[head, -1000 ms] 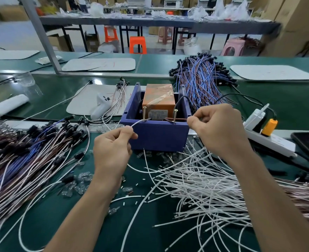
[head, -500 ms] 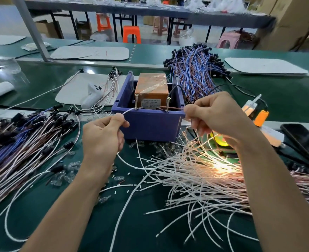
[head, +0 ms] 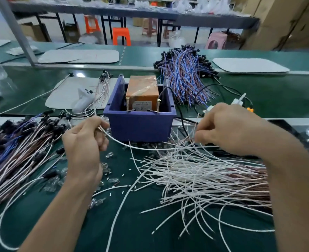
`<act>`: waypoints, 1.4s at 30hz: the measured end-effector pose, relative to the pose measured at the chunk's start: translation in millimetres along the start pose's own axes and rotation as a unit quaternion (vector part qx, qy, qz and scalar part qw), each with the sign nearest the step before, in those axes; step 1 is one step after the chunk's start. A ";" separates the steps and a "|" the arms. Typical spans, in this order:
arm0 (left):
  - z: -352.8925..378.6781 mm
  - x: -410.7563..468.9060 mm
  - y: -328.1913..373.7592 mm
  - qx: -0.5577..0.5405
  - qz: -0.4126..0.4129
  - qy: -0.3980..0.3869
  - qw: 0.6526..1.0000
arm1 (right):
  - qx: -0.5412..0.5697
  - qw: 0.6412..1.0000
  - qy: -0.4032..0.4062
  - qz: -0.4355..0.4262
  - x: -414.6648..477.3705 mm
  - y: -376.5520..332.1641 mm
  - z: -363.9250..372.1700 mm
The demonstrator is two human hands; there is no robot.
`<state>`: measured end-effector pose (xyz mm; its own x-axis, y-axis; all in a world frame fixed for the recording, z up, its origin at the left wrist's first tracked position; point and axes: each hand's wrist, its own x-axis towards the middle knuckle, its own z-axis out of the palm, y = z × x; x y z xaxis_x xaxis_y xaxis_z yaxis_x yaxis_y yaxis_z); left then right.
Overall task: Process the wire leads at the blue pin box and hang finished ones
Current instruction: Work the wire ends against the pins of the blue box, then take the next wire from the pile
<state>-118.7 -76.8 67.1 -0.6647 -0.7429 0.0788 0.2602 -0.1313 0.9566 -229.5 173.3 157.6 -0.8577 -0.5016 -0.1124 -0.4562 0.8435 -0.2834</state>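
Observation:
The blue pin box (head: 140,125) stands mid-table with an orange block (head: 142,91) inside and two upright metal pins (head: 158,105) at its front rim. My left hand (head: 83,144) is left of the box and pinches one end of a white wire lead (head: 141,147). The lead sags in front of the box toward my right hand (head: 228,128), which grips its other end over the pile of white leads (head: 204,177). Both hands are below the pins.
A heap of pink, blue and black-capped wires (head: 17,148) lies at the left, another bundle (head: 184,73) behind the box. Small glass bulbs (head: 112,180) and cut insulation bits litter the green mat. A white power strip (head: 237,102) and a dark phone (head: 299,135) sit right.
Both hands dropped from the pins down to the table front of the box, drawing the white lead away from the pins. The bright glow under my right hand is gone.

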 end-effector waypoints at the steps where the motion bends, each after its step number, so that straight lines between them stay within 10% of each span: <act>1: 0.8 -1.1 -0.6 0.006 -0.005 -0.019 1.000 | -0.026 0.999 0.011 0.018 -6.7 2.8 -4.7; 12: 71.3 -74.1 -36.2 0.175 -0.141 -0.334 0.915 | -0.121 0.979 0.100 0.129 -75.3 100.7 -42.8; 22: 101.3 -73.6 -42.8 0.263 -0.128 -0.285 0.913 | 0.075 0.960 0.251 0.100 -107.8 144.2 82.9; 34: 84.0 -56.9 -26.7 0.473 0.054 -0.260 0.840 | -0.003 0.940 0.341 0.014 -109.7 120.4 102.3; 42: 75.1 -56.1 -36.2 0.443 0.059 -0.277 0.851 | 0.011 0.941 0.338 0.007 -106.7 106.9 118.7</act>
<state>-143.4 19.0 49.1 -0.9623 -0.2619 0.0738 -0.1196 0.6508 0.7497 -158.7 294.3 26.3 -0.8213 -0.2477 0.5140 -0.4460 0.8405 -0.3076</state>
